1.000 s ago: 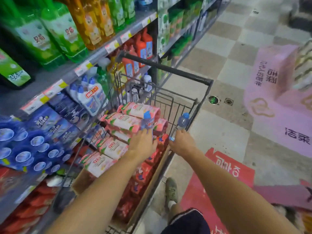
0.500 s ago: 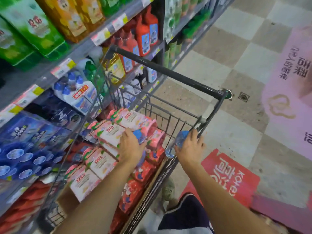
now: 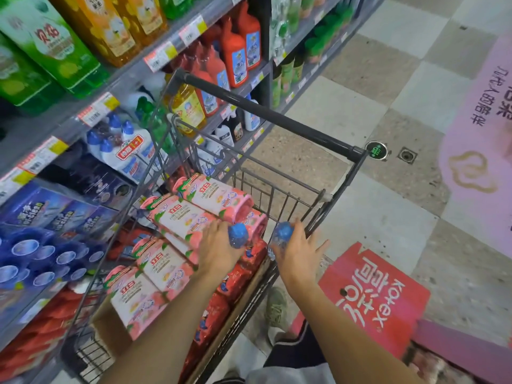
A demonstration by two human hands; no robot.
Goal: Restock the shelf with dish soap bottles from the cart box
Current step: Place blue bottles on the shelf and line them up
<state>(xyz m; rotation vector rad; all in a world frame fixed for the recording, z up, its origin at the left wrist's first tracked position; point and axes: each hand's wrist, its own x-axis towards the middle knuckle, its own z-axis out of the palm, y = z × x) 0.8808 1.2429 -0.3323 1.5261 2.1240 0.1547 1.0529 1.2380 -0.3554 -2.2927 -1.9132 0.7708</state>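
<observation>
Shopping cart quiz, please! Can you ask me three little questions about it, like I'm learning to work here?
1. True or false: the cart handle is black.
2. The bottle in the left hand has a cap that is: A blue, B yellow, C white?
3. Fill in: the pink packs lie in the ____.
Key: 1 true; 2 A; 3 cart.

Cart handle (image 3: pixel 271 113) bars shelf (image 3: pixel 163 55); aisle floor (image 3: pixel 368 223) open
</observation>
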